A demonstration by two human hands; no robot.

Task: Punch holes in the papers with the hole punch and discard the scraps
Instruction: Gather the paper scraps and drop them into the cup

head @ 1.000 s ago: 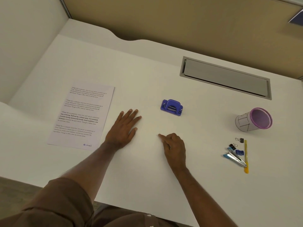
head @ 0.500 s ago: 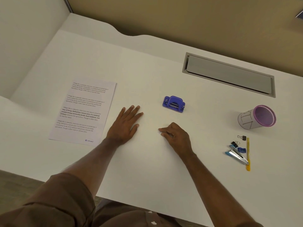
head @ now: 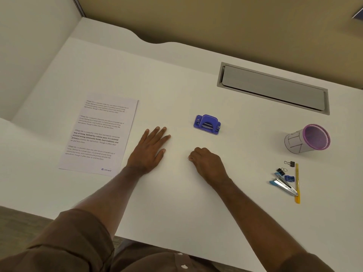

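A white desk [head: 176,203] carries a grey cable-tray cover [head: 273,88] recessed near its far edge. Nearer than the cover's right end lies a tipped purple-rimmed pen cup [head: 306,138]; nearer still, well apart from the cover, lie binder clips [head: 290,163], a stapler [head: 283,185] and a yellow pen [head: 297,183].

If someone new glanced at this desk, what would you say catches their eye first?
Probably the purple hole punch, alone mid-desk just beyond both hands. The left hand lies flat beside a printed sheet on the left, while the right hand is curled, fingertips pinched against the desk. At right, a purple-rimmed mesh cup lies tipped on its side.
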